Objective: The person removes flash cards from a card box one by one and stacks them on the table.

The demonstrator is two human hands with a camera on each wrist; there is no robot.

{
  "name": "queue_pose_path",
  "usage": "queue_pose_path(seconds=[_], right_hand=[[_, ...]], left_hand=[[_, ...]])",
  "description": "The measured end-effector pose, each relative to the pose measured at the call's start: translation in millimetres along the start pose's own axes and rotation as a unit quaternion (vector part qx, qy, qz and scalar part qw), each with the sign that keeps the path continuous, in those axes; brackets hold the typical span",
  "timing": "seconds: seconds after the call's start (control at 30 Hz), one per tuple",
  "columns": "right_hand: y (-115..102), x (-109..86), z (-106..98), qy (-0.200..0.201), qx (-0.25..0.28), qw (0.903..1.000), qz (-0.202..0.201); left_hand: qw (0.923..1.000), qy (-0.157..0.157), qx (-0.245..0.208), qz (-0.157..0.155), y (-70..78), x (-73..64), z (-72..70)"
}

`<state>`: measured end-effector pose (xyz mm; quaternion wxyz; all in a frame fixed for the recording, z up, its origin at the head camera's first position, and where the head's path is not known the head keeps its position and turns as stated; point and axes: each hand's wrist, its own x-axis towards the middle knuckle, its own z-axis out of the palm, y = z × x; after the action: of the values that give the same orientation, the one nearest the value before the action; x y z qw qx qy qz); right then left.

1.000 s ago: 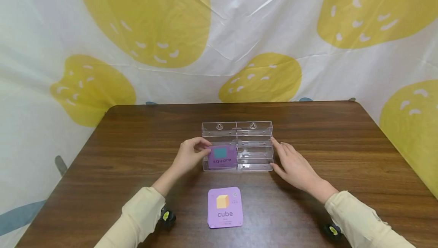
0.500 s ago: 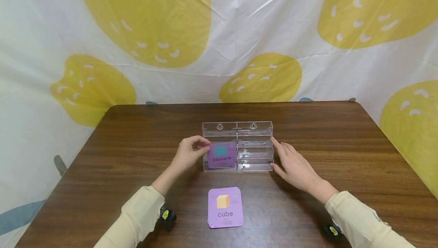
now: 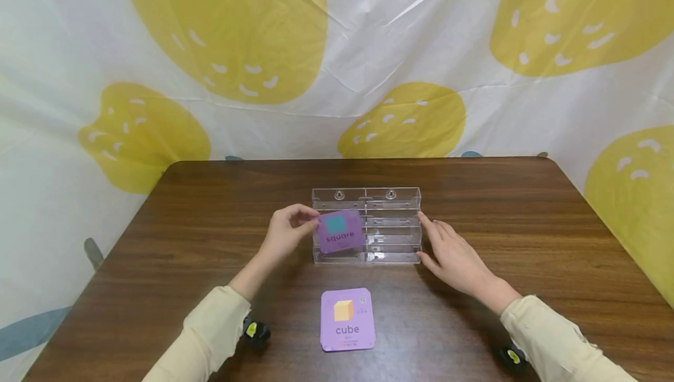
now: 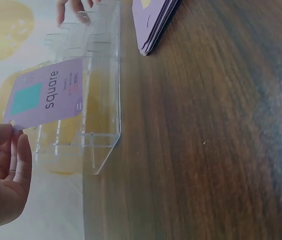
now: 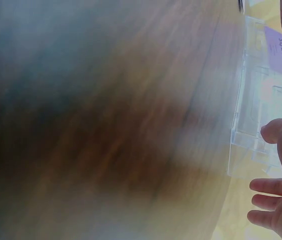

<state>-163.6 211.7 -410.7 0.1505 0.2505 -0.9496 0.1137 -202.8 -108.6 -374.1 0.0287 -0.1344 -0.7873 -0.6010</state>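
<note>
My left hand pinches the upper left corner of a purple flash card printed "square" under a teal square. The card is tilted, its left side lower, in front of the left column of a clear acrylic tiered card holder. In the left wrist view the card hangs from the thumb and finger, overlapping the holder's front. My right hand rests its fingertips and thumb against the holder's right side, fingers fairly straight. A stack of purple cards topped by "cube" lies on the table before the holder.
The brown wooden table carries the holder and the stack. Behind its far edge hangs a white cloth with yellow fruit prints. Dark wrist devices sit at both sleeves.
The square card has risen from the holder's lower left front and tipped, its right side higher. My left hand has moved up and slightly left with it. The right hand stays put.
</note>
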Motion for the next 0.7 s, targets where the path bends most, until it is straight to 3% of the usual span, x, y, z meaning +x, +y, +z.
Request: queue_pose_path(seconds=[0.17, 0.57, 0.7], right_hand=[[-0.4, 0.4, -0.2, -0.002, 0.001, 1.0000, 0.001], [-0.3, 0.0, 0.6, 0.011, 0.000, 0.9999, -0.010], [0.0, 0.0, 0.8, 0.012, 0.000, 0.9999, -0.011]], left_hand=[[0.9999, 0.008, -0.006, 0.001, -9.7, 4.7, -3.1], [0.9998, -0.003, 0.009, 0.017, 5.0, -3.5, -7.3], [0.9996, -0.019, 0.017, 0.009, 7.9, -9.7, -7.4]])
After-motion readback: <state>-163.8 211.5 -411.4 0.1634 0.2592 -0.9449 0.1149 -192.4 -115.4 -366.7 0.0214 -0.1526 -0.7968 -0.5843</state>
